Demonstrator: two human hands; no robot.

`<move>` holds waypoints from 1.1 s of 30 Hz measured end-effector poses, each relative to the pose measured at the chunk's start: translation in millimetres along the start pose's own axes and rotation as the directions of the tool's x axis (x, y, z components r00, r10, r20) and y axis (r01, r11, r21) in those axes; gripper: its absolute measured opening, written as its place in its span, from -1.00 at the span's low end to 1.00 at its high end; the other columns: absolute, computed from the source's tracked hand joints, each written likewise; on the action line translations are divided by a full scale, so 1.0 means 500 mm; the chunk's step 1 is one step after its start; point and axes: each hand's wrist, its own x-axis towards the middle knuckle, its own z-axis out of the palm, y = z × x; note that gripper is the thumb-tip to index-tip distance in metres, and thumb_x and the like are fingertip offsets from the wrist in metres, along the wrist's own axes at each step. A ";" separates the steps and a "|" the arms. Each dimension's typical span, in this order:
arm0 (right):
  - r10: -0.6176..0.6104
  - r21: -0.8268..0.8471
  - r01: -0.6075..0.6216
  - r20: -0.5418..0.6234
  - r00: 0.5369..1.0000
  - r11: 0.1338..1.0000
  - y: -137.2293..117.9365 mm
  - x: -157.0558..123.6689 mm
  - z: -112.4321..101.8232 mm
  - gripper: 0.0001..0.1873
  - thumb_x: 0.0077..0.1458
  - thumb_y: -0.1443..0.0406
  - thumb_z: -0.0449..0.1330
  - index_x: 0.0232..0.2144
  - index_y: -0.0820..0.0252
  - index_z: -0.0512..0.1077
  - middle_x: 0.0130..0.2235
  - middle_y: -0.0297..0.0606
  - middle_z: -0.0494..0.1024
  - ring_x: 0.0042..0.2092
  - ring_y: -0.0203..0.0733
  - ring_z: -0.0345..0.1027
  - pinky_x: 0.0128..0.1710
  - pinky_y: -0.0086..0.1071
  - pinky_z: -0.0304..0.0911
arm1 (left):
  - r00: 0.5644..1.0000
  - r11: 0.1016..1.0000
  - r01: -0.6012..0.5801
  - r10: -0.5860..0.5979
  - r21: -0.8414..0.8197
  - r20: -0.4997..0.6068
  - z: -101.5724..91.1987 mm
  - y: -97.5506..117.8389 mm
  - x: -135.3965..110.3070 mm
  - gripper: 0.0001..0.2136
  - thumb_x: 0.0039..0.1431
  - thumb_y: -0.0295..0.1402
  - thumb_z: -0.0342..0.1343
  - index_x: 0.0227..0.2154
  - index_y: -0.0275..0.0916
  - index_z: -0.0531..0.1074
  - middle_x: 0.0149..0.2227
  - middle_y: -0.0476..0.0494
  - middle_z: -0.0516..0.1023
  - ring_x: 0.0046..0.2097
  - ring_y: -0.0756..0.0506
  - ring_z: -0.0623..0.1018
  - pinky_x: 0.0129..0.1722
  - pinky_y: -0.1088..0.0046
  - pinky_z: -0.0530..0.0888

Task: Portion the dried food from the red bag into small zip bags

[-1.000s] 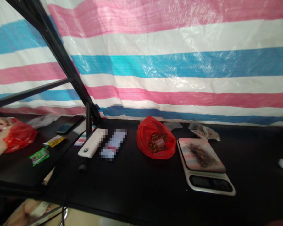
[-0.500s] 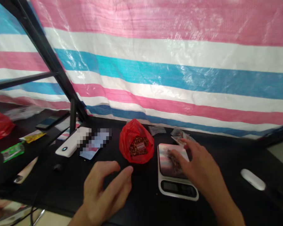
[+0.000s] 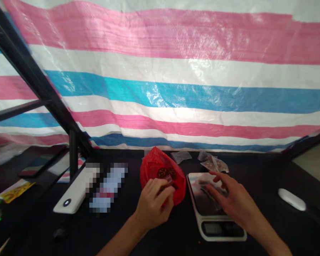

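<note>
A red plastic bag (image 3: 148,167) stands upright with its mouth open, holding small brown bits (image 3: 166,173). My left hand (image 3: 156,202) reaches into its near side, fingers curled together at a small clear plastic piece (image 3: 169,180) lying on the bits. The fingertips partly cover that piece, whose kind I cannot make out. To the right, my right hand (image 3: 233,201) hovers over a white kitchen scale (image 3: 202,209), thumb and fingers apart. Under the thumb, a small clear bag (image 3: 212,195) rests on the scale's shiny plate, partly hidden by the hand.
Small clear zip bags, one bare (image 3: 181,156) and others with brown contents (image 3: 216,164), lie behind the scale. A white power bank (image 3: 76,193) and a blurred-out phone (image 3: 104,195) are at left. A white oblong device (image 3: 292,200) lies at right. Striped sheeting (image 3: 176,81) hangs behind.
My left hand has moved right and forward, from the table in front of the red bag into its mouth. My right hand stays over the scale. The view has shifted slightly.
</note>
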 end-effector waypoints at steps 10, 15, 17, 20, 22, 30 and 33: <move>-0.081 -0.172 0.082 0.015 0.997 0.982 -0.019 -0.029 0.011 -0.48 0.15 0.10 0.22 0.14 0.06 0.39 -0.13 -0.19 0.61 -0.13 0.06 0.47 -0.15 -0.12 0.30 | 0.991 0.991 0.121 -0.124 -0.063 -0.046 0.015 -0.010 -0.013 -0.82 0.25 -0.54 0.02 -0.20 -0.21 0.47 -0.20 -0.23 0.52 -0.19 -0.13 0.54 -0.20 0.32 0.51; -0.080 -0.090 0.080 -0.002 0.997 0.993 -0.012 -0.029 0.013 -0.55 0.13 0.16 0.22 0.08 0.10 0.44 -0.19 -0.19 0.60 -0.15 0.04 0.48 -0.14 -0.11 0.32 | 0.992 0.994 0.107 -0.108 -0.024 -0.063 0.002 -0.022 -0.022 -0.80 0.26 -0.55 0.02 -0.16 -0.20 0.47 -0.18 -0.21 0.50 -0.17 -0.13 0.54 -0.18 0.34 0.51; -0.092 0.015 0.092 -0.025 0.995 0.996 -0.004 -0.026 0.011 -0.55 0.14 0.18 0.20 0.09 0.11 0.43 -0.20 -0.20 0.59 -0.18 -0.02 0.49 -0.16 -0.16 0.36 | 0.987 0.990 0.139 -0.140 -0.013 -0.074 -0.005 -0.031 -0.023 -0.80 0.27 -0.55 0.01 -0.17 -0.19 0.47 -0.18 -0.19 0.50 -0.17 -0.12 0.53 -0.17 0.35 0.51; -0.131 0.167 0.140 -0.060 0.990 0.976 -0.013 -0.012 0.000 -0.54 0.19 0.19 0.18 0.13 0.09 0.38 -0.15 -0.21 0.57 -0.18 -0.09 0.51 -0.16 -0.24 0.41 | 0.968 0.970 0.243 -0.243 0.003 -0.065 -0.012 -0.048 -0.020 -0.81 0.30 -0.53 -0.02 -0.21 -0.18 0.46 -0.20 -0.16 0.49 -0.16 -0.11 0.53 -0.13 0.33 0.50; -0.212 0.205 0.221 -0.067 0.975 0.953 -0.041 0.004 -0.013 -0.57 0.22 0.19 0.19 0.13 0.05 0.38 -0.10 -0.20 0.56 -0.14 -0.10 0.50 -0.11 -0.25 0.41 | 0.952 0.951 0.307 -0.307 0.042 -0.017 -0.015 -0.058 -0.016 -0.82 0.30 -0.50 -0.02 -0.20 -0.18 0.46 -0.18 -0.16 0.49 -0.14 -0.14 0.52 -0.09 0.27 0.48; -0.539 0.141 0.520 0.211 0.816 0.843 -0.215 0.095 0.000 -0.53 0.19 0.41 0.13 0.14 0.06 0.39 0.06 -0.15 0.52 0.04 -0.07 0.45 0.05 -0.20 0.36 | 0.863 0.883 0.431 -0.463 0.185 0.204 -0.018 -0.070 -0.015 -0.71 0.10 -0.50 0.12 -0.10 -0.15 0.49 -0.05 -0.20 0.44 0.00 -0.26 0.43 0.01 0.12 0.44; -0.561 0.014 0.581 0.282 0.779 0.814 -0.235 0.122 0.043 -0.60 0.16 0.46 0.11 0.03 0.14 0.47 0.00 -0.12 0.57 0.03 -0.01 0.45 0.09 -0.10 0.31 | 0.839 0.865 0.469 -0.499 0.176 0.216 -0.016 -0.070 -0.016 -0.68 0.09 -0.51 0.11 -0.08 -0.15 0.48 -0.04 -0.21 0.43 0.00 -0.26 0.41 0.00 0.12 0.43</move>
